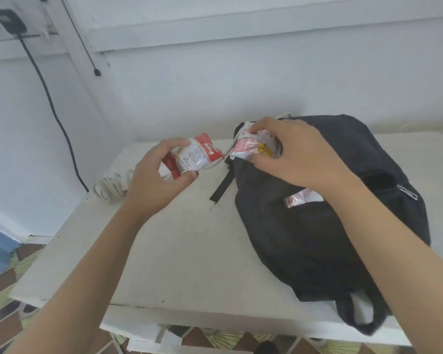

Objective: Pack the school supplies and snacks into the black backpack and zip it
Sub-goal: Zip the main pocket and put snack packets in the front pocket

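The black backpack (317, 238) lies flat on the right half of a white table (177, 251). My left hand (154, 182) grips a red-and-white snack packet (195, 154) above the table, left of the bag. My right hand (299, 154) holds a second crinkled red, white and yellow snack packet (251, 146) over the bag's far left end. Another pink-and-white packet (303, 198) sticks out of a front pocket slit, partly hidden by my right wrist. A silver zipper pull (407, 191) shows on the bag's right side.
A rolled off-white cloth (113, 185) lies on the table's far left corner. A black strap (221, 185) trails from the bag onto the table. A black cable (54, 111) hangs down the white wall at left. Tiled floor shows below the table's front edge.
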A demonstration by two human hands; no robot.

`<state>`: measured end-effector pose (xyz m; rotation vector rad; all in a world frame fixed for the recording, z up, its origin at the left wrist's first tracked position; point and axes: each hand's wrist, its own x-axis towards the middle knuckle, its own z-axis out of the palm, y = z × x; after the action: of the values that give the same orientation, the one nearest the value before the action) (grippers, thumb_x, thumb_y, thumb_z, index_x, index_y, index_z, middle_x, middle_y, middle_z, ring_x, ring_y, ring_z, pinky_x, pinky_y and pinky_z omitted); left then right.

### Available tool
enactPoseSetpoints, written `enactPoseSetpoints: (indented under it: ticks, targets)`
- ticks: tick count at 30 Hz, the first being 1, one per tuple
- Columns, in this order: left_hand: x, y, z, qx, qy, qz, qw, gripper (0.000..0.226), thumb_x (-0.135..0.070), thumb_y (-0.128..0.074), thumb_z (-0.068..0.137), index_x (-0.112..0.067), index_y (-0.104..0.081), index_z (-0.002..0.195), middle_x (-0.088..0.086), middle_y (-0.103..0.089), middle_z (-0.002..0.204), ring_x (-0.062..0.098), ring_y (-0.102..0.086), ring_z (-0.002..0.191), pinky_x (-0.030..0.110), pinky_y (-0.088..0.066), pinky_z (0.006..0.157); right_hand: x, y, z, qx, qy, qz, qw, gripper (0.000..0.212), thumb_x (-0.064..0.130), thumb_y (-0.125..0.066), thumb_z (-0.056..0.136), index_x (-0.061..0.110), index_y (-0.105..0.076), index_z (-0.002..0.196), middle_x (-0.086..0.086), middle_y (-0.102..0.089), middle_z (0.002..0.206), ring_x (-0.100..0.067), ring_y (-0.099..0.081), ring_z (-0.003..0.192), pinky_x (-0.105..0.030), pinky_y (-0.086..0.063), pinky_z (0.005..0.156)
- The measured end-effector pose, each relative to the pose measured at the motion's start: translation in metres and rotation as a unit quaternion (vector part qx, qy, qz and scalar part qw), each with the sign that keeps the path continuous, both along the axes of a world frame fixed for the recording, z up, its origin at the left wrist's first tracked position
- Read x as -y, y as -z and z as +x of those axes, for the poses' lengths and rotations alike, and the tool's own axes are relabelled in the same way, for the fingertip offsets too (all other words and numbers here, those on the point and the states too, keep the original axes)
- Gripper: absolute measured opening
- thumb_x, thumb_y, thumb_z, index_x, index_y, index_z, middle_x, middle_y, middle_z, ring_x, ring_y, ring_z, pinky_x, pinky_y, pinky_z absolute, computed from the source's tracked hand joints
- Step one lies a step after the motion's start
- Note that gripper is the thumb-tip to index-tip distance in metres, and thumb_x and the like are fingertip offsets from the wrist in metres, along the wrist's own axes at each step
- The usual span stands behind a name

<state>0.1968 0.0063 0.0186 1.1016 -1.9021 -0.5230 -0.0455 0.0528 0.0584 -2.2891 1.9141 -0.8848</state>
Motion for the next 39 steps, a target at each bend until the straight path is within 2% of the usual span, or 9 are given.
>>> enactPoseSetpoints:
  ticks: [8,13,15,17,22,27,32,36,39]
  targets:
    - [0.012,-0.019,-0.103,0.012,0.113,0.011,0.993,0.043,-0.023,-0.074,0.077,-0.040,-0.054,0.111,-0.024,-0.053,0.106,-0.013,-0.049,0.089,0.006,-0.045,0.069,-0.034,0.000,-0.071,-0.035,0.175,-0.043,0.983,0.041,0.051,-0.060,0.080,0.035,-0.062,0.117,0.001,-0.068,0.107,-0.023,-0.059,0.101,-0.050,-0.031,0.105]
    - [0.022,-0.004,-0.158,0.034,0.152,0.054,0.986,0.047,-0.029,-0.072,0.078,-0.041,-0.052,0.118,-0.031,-0.048,0.112,-0.008,-0.048,0.101,0.007,-0.041,0.082,-0.060,0.004,-0.086,0.025,0.182,-0.025,0.983,0.042,0.046,-0.065,0.079,0.030,-0.065,0.118,0.006,-0.068,0.111,-0.018,-0.059,0.099,-0.034,-0.042,0.095]
    - [0.026,0.002,-0.170,0.087,0.182,0.075,0.977,0.061,-0.035,-0.069,0.081,-0.041,-0.040,0.134,-0.019,-0.038,0.140,0.008,-0.037,0.130,0.027,-0.035,0.107,-0.064,0.008,-0.088,0.033,0.177,-0.028,0.983,0.041,0.042,-0.066,0.079,0.030,-0.063,0.118,0.006,-0.068,0.107,-0.017,-0.059,0.094,-0.031,-0.044,0.088]
    - [0.024,0.003,-0.175,0.120,0.181,0.074,0.973,0.070,-0.043,-0.065,0.083,-0.049,-0.024,0.140,-0.005,-0.011,0.157,0.019,-0.010,0.144,0.052,-0.019,0.114,-0.067,0.010,-0.090,0.048,0.174,-0.037,0.983,0.042,0.038,-0.066,0.078,0.027,-0.058,0.118,0.004,-0.067,0.103,-0.018,-0.059,0.089,-0.033,-0.046,0.084]
    - [0.005,0.000,-0.160,0.040,0.174,-0.001,0.984,0.055,-0.043,-0.074,0.074,-0.057,-0.038,0.114,-0.011,-0.015,0.156,0.013,-0.009,0.144,0.054,-0.019,0.114,-0.082,0.018,-0.085,0.131,0.146,-0.061,0.979,0.039,0.037,-0.067,0.075,0.026,-0.044,0.104,0.007,-0.061,0.102,-0.014,-0.058,0.090,-0.022,-0.046,0.071]
    - [-0.003,0.013,-0.144,0.103,0.188,0.004,0.977,0.053,-0.049,-0.078,0.065,-0.057,-0.042,0.102,-0.010,-0.020,0.154,0.014,-0.006,0.144,0.058,-0.011,0.114,-0.105,0.035,-0.072,0.167,0.078,-0.082,0.980,0.044,0.048,-0.058,0.068,0.025,-0.051,0.105,0.012,-0.061,0.105,-0.005,-0.058,0.095,-0.023,-0.049,0.073]
    - [-0.005,0.020,-0.145,0.102,0.183,-0.003,0.978,0.041,-0.040,-0.080,0.067,-0.042,-0.056,0.100,-0.013,-0.022,0.152,0.015,-0.006,0.144,0.056,-0.009,0.115,-0.123,0.058,-0.069,0.103,0.046,-0.057,0.992,0.041,0.047,-0.057,0.070,0.022,-0.057,0.102,0.016,-0.061,0.099,-0.003,-0.055,0.094,-0.012,-0.039,0.084]
    - [-0.003,0.022,-0.150,0.054,0.183,-0.035,0.981,0.020,-0.023,-0.079,0.072,-0.031,-0.067,0.087,-0.022,-0.031,0.138,0.012,-0.017,0.141,0.057,-0.020,0.111,-0.119,0.075,-0.076,-0.032,0.115,-0.068,0.990,0.038,0.048,-0.053,0.072,0.024,-0.062,0.099,0.009,-0.066,0.100,-0.011,-0.059,0.092,-0.037,-0.038,0.097]
    - [-0.002,0.024,-0.153,0.005,0.174,-0.058,0.983,0.015,-0.021,-0.077,0.074,-0.028,-0.069,0.083,-0.010,-0.044,0.138,0.014,-0.028,0.138,0.051,-0.033,0.107,-0.109,0.088,-0.077,-0.089,0.191,-0.119,0.970,0.029,0.037,-0.058,0.078,0.019,-0.071,0.097,-0.005,-0.064,0.109,-0.026,-0.059,0.098,-0.039,-0.042,0.091]
